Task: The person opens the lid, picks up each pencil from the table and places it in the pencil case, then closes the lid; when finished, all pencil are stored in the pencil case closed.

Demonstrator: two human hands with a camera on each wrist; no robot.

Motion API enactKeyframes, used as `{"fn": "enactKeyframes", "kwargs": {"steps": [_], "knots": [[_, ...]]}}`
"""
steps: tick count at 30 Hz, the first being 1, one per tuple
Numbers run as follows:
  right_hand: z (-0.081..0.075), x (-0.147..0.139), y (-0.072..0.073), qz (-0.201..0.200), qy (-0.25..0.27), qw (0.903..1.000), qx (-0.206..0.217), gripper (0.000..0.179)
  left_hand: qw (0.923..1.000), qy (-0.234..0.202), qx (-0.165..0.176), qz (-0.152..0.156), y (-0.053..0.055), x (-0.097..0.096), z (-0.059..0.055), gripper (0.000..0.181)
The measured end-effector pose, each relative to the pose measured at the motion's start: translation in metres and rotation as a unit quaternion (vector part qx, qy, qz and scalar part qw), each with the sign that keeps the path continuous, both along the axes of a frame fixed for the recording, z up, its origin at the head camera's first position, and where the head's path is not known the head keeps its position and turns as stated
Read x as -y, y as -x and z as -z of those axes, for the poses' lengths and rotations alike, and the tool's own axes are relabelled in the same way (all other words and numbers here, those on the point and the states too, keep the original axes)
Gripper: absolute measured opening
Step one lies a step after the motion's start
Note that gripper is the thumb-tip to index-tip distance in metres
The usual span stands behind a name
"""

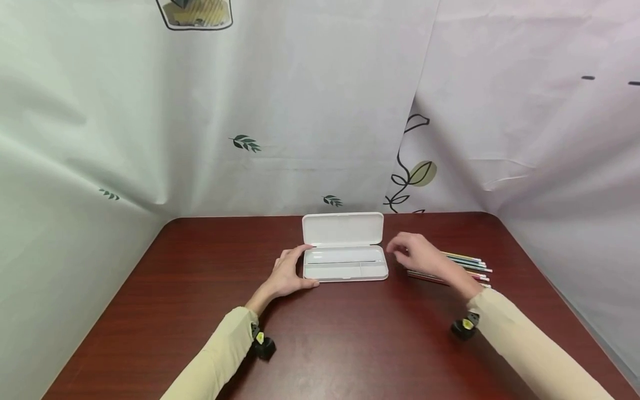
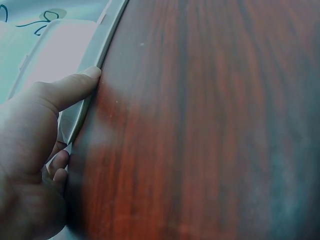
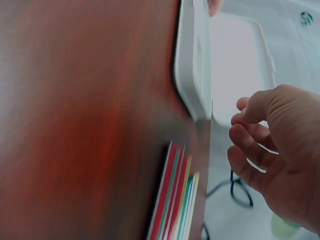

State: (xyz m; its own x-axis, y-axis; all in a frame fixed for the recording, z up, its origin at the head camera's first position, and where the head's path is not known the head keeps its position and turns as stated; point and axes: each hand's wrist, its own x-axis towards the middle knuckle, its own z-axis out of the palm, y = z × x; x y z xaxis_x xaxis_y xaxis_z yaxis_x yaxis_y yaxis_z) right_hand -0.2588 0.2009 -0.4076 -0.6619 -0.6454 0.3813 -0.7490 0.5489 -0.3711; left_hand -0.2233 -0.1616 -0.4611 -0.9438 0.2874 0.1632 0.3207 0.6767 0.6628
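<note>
White pencil case (image 1: 330, 280), lying open on the dark red wood-grain table (image 1: 340, 333), sits between the thumb and fingers of the left hand (image 1: 287, 275). That hand grips the case's left end, its thumb pressed to the near edge and its index finger reaching the far corner by the hinge. The thumb and index finger are spread wide apart around the end.

Just beyond the left index fingertip, the lid (image 1: 343, 229) stands raised, leaning back. To the right of the left thumb, the front of the case is divided into a longer and a shorter compartment. A thin dark line runs lengthwise behind them; whether it is a divider's edge or something slender cannot be told.

Just past the case's right end is the right hand (image 1: 417, 255), with its fingers loosely curled and its thumb tip close to the index finger; whether those two touch cannot be told. Behind the right fingers, toward the wrist, pencils (image 3: 172, 200) with red, green and yellow barrels lie side by side on the table, partly hidden beneath the wrist in the head view.
</note>
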Motion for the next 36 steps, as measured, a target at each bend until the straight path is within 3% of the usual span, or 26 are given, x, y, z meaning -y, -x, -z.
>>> {"fn": "enactKeyframes", "kwargs": {"steps": [6,13,18,23,36], "knots": [[0.004,-0.048,-0.026,0.041,0.022,0.9985,-0.029,0.025,1.0000,0.003,-0.002,-0.001,0.000,0.001,-0.001,0.090],[0.009,-0.097,-0.056,0.095,-0.002,0.9947,-0.038,0.028,1.0000,0.004,-0.002,0.001,0.001,0.001,-0.001,0.089],[0.018,-0.124,-0.069,0.129,-0.009,0.9910,-0.033,0.030,1.0000,0.008,0.003,0.001,0.001,0.001,-0.002,0.089],[0.025,-0.139,-0.076,0.155,-0.016,0.9871,-0.034,0.032,1.0000,0.005,0.005,0.002,0.000,0.000,-0.002,0.089],[0.034,-0.147,-0.080,0.166,-0.033,0.9836,-0.061,0.035,1.0000,0.003,0.005,0.003,0.000,-0.001,-0.001,0.089]]}}
